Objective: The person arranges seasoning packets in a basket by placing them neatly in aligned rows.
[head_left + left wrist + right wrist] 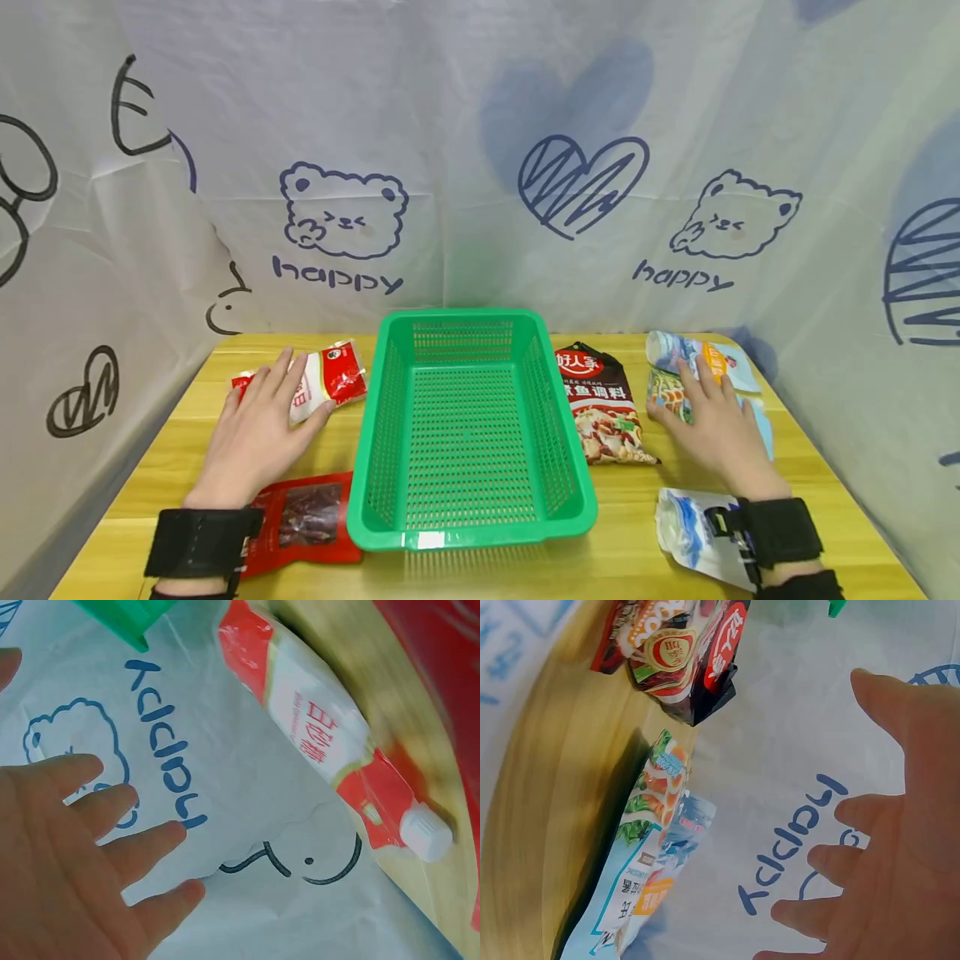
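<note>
My left hand (pixel 258 425), fingers spread and straight, is over a red-and-white pouch (pixel 341 372). In the left wrist view that pouch (pixel 319 712) shows a white screw cap (pixel 426 831), and the hand (pixel 82 855) is apart from it. My right hand (pixel 716 425) is spread over light-blue packets, one with an orange patch (pixel 716 360) and one with a food picture (pixel 667 393). The right wrist view shows the hand (pixel 885 832) holding nothing, beside the food-picture packet (pixel 649 806). Between the hands stands a green plastic basket (pixel 468 442) with nothing in it.
A black-and-red seasoning bag (pixel 600 404) lies right of the basket. A red bag with a clear window (pixel 311 512) is near my left wrist, a blue-and-white pouch (pixel 697 533) near my right. White cloth (pixel 465 167) with drawings surrounds the wooden table (pixel 615 533).
</note>
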### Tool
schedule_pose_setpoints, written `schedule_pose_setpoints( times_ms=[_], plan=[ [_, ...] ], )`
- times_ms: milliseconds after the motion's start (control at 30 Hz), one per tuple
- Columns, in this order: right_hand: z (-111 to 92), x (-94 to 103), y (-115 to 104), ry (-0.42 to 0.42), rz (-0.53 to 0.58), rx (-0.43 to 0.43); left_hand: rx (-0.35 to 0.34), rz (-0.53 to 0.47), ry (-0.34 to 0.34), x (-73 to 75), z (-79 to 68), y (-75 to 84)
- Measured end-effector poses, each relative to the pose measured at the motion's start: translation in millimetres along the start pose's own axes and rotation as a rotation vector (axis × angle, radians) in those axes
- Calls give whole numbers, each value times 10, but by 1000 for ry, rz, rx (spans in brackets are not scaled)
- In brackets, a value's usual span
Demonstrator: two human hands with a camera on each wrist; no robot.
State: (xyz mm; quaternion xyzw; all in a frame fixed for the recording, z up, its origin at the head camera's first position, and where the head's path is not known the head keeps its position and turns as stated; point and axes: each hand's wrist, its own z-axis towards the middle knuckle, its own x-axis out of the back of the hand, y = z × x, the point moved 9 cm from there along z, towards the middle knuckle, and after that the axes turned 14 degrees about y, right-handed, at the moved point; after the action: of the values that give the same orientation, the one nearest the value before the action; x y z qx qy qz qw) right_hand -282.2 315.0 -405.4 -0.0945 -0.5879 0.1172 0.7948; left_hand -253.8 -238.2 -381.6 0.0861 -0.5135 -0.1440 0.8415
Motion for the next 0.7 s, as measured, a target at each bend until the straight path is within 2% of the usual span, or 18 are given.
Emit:
schedule_pose_setpoints(
  times_ms=[200,300,400,567,700],
  plan=[
    [58,72,-45,34,31,13,6,-58,110,130,8,122],
    [86,102,-99,33,64,-8,16,-96,138,176,5,210],
    [119,131,-181,21,108,-34,31,-161,137,204,5,320],
    [198,112,-324,-11,156,-36,47,-307,102,159,13,489],
    [249,12,-422,-66,182,-33,27,-336,86,110,15,609]
  ],
)
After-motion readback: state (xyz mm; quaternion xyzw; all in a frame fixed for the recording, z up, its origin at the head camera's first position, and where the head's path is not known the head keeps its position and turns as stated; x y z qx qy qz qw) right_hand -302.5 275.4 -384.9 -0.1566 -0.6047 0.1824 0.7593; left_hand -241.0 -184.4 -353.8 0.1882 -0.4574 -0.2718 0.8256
